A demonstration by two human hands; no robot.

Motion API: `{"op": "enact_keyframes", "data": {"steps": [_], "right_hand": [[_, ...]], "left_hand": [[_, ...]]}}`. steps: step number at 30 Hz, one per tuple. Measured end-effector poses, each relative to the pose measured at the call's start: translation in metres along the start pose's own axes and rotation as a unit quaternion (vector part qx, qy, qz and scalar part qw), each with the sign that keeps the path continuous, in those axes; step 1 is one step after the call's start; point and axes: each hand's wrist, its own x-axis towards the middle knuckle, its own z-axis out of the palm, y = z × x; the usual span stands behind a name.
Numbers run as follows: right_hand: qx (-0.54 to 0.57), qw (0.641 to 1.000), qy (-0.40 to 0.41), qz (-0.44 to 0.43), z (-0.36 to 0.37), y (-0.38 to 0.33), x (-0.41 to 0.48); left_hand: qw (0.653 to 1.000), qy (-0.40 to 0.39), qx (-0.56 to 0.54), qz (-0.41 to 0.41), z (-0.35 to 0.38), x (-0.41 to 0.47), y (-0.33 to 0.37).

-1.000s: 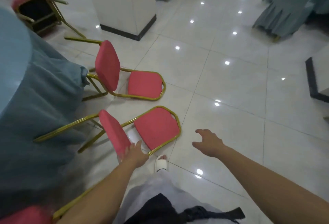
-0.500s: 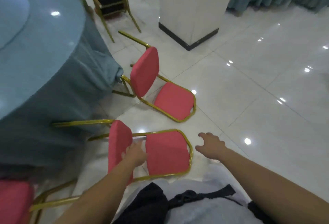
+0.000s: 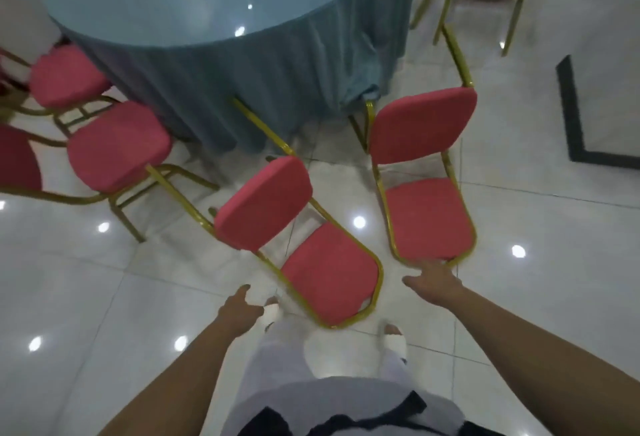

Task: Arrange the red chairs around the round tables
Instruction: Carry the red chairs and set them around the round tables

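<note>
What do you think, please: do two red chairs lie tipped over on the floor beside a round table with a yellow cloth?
Not quite: the head view shows the cloth is blue, not yellow. The near chair and the right chair do lie tipped over beside the round table.

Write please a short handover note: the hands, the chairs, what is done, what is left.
Left hand: open, holds nothing, beside the near tipped chair.
Right hand: open, reaching to the floor-side edge of the right tipped chair; contact unclear.
Round table: a near upright chair and a farther upright chair stand at its left side.
Done: those two look placed.
Left: stand both tipped chairs up, set them at the table.
</note>
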Motion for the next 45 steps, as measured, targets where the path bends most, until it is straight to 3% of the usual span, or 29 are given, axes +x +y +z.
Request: {"op": "enact_keyframes", "data": {"steps": [7, 14, 19, 28, 35, 38, 42, 45], "right_hand": [[-0.04, 0.998, -0.051, -0.024, 0.014, 0.01, 0.015], [-0.062, 0.992, -0.106, 0.005, 0.074, 0.005, 0.02], [-0.1, 0.988, -0.121, 0.001, 0.14, 0.022, 0.08], [0.062, 0.988, -0.104, 0.094, 0.259, 0.062, 0.292], [0.07, 0.994, -0.068, 0.05, 0.311, 0.087, 0.473], [0.074, 0.995, -0.065, 0.03, 0.323, 0.09, 0.536], [0.136, 0.985, -0.078, 0.066, 0.342, 0.102, 0.597], [0.162, 0.977, -0.123, 0.058, 0.341, 0.111, 0.61]], "left_hand": [[0.99, 0.008, -0.128, -0.062, 0.062, -0.048, -0.055], [0.971, -0.045, -0.212, -0.098, 0.132, -0.005, -0.098], [0.964, -0.082, -0.221, -0.123, 0.205, 0.077, -0.13], [0.939, -0.082, -0.295, -0.156, 0.331, 0.266, -0.161], [0.901, -0.051, -0.399, -0.161, 0.389, 0.44, -0.161], [0.909, -0.074, -0.386, -0.135, 0.406, 0.497, -0.165], [0.895, -0.128, -0.422, -0.069, 0.426, 0.548, -0.178], [0.91, -0.053, -0.407, -0.055, 0.442, 0.558, -0.184]]}}
